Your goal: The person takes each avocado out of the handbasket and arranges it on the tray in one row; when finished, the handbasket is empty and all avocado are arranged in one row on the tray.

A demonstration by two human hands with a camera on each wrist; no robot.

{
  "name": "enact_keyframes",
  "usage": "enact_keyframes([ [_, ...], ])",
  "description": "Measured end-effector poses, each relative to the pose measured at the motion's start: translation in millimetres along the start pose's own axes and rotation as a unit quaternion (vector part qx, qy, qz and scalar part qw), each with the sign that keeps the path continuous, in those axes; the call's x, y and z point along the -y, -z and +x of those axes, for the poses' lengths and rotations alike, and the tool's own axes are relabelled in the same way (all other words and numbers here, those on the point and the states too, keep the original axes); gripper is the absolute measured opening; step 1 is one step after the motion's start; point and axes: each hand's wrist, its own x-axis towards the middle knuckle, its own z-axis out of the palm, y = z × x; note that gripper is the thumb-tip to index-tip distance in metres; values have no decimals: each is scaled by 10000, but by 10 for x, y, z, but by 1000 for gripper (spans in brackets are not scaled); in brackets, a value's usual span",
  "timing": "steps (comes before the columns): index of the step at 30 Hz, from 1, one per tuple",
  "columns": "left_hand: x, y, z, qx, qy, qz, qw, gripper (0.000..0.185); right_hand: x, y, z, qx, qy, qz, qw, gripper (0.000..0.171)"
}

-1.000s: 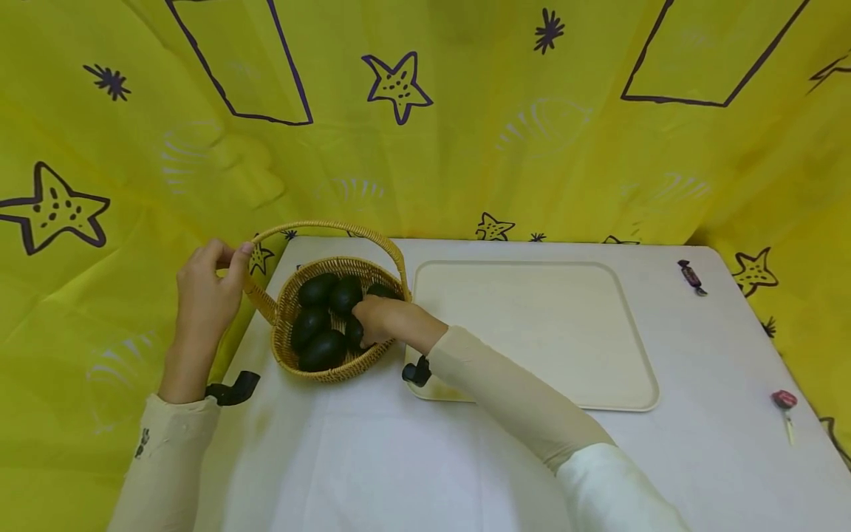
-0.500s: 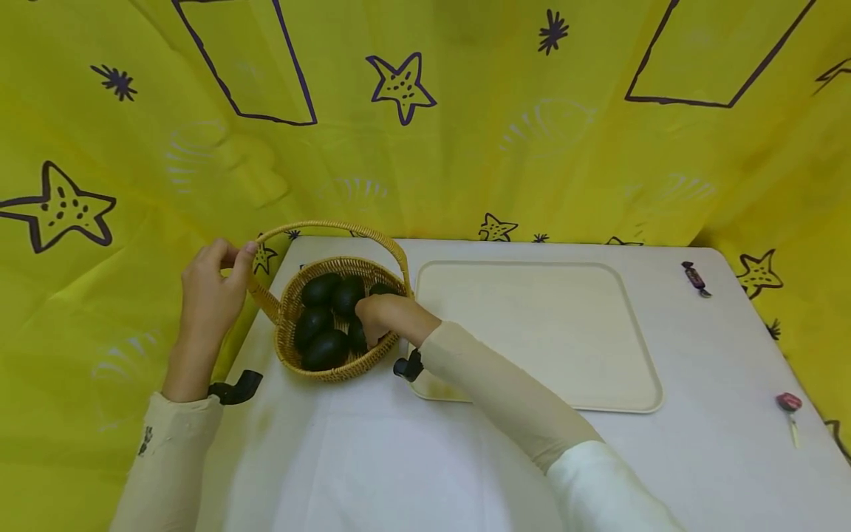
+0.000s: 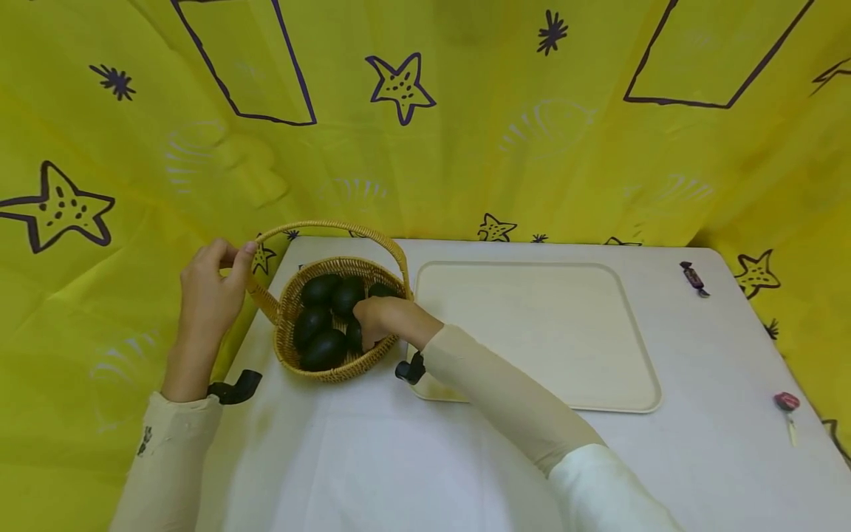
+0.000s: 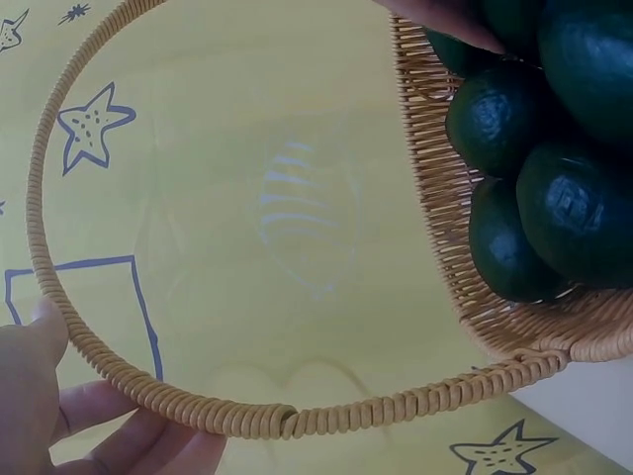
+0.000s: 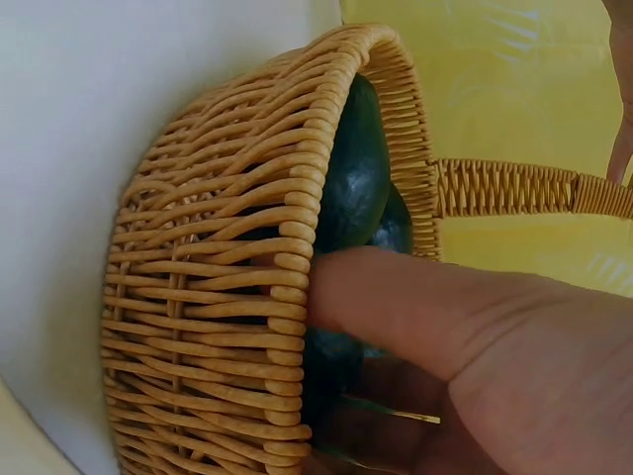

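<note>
A wicker basket (image 3: 332, 375) with several dark green avocados (image 3: 323, 350) stands at the table's left. My left hand (image 3: 209, 295) holds the left side of its arched handle (image 3: 332, 224). The left wrist view shows the thumb on one side of the handle and the fingers (image 4: 143, 435) on the other. Inside the basket's right side, my right hand (image 3: 392, 318) grips an avocado (image 3: 354, 335). From the right wrist, the thumb (image 5: 386, 302) lies over this avocado (image 5: 331, 358) just inside the rim, other fingers below; their tips are hidden.
A cream tray (image 3: 532, 332) lies right of the basket, beneath my right forearm. Near the table's right edge are a wrapped candy (image 3: 694, 279) and a lollipop (image 3: 787, 403). A yellow patterned cloth (image 3: 459, 162) hangs behind the white table (image 3: 399, 458).
</note>
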Motion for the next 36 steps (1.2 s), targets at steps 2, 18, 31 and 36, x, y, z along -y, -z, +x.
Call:
enact_keyframes([
  [2, -11, 0, 1, 23, -13, 5, 10000, 48, -3, 23, 9, 131, -44, -74, 9999, 63],
  [18, -19, 2, -1, 40, -57, 27, 10000, 48, -40, 31, -18, 14, 94, 116, 9999, 72],
  [31, -15, 0, -6, 20, -61, 14, 10000, 47, -42, -43, -72, -387, 199, 190, 9989, 59],
  [36, -29, 2, -13, -23, -77, -12, 10000, 46, -69, -46, -112, -541, 318, 306, 9976, 64],
])
